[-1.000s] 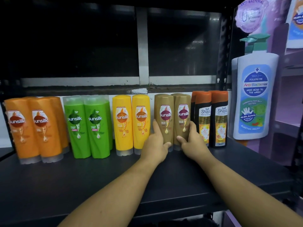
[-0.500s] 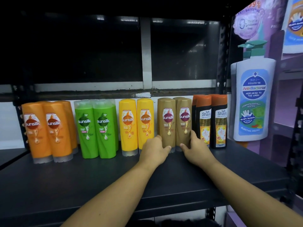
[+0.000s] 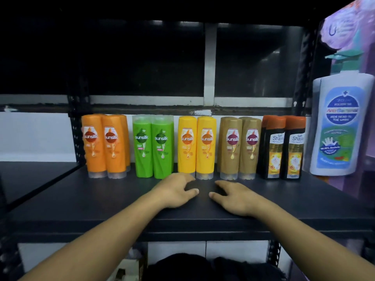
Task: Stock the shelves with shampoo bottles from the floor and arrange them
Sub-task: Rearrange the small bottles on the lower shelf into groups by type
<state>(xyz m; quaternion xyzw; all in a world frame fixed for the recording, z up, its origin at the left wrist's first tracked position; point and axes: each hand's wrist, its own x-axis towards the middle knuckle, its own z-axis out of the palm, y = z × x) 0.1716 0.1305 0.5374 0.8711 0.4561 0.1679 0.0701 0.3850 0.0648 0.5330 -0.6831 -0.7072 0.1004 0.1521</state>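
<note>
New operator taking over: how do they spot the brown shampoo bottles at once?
On the black shelf, a row of bottles lines the back. The brown bottles are the fourth colour group from the left, between the yellow bottles and the black bottles. Only they are tan with a maroon logo.

Left hand [image 3: 175, 190] and right hand [image 3: 233, 196] outstretched, fingers loosely curled, empty.

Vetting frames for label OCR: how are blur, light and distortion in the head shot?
Head view: dim, bay above the Sunsilk bottles nearly black; their labels smeared, brand readable, small print not. Head view: wide-angle distortion stretches the white pump bottle at the right edge; left hand and right hand sharper.
</note>
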